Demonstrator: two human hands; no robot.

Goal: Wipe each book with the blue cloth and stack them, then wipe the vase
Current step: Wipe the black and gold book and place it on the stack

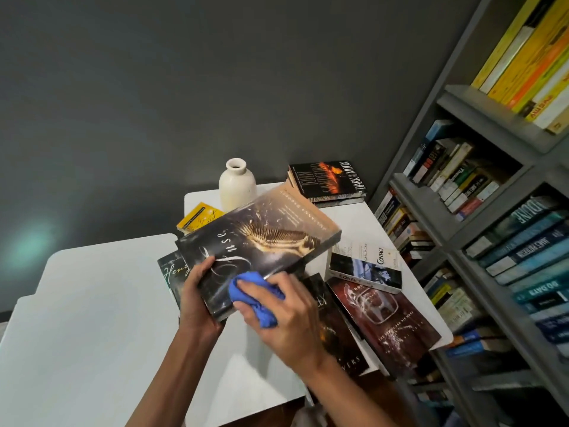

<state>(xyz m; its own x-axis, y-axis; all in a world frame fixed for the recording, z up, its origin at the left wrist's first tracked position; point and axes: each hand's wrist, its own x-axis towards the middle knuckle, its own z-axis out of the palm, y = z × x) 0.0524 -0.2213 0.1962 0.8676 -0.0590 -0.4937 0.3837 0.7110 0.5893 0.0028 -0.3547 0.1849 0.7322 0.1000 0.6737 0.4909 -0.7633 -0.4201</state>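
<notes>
My left hand point(197, 298) grips the near corner of a dark book with a gold wing on its cover point(261, 241), held tilted above the white table point(92, 303). My right hand point(283, 315) holds the bunched blue cloth point(254, 295) pressed against the book's near edge. A cream vase point(237, 184) stands upright at the back of the table. More books lie on the table: a yellow one point(198, 218), a dark stack at the back point(329, 180), a white and black one point(366, 266), a dark red one point(385, 322) and one partly hidden under the held book point(171, 269).
A grey bookshelf point(492, 186) packed with books fills the right side, close to the table's right edge. A dark grey wall point(184, 87) runs behind the table. Another dark book point(338, 343) lies under my right forearm.
</notes>
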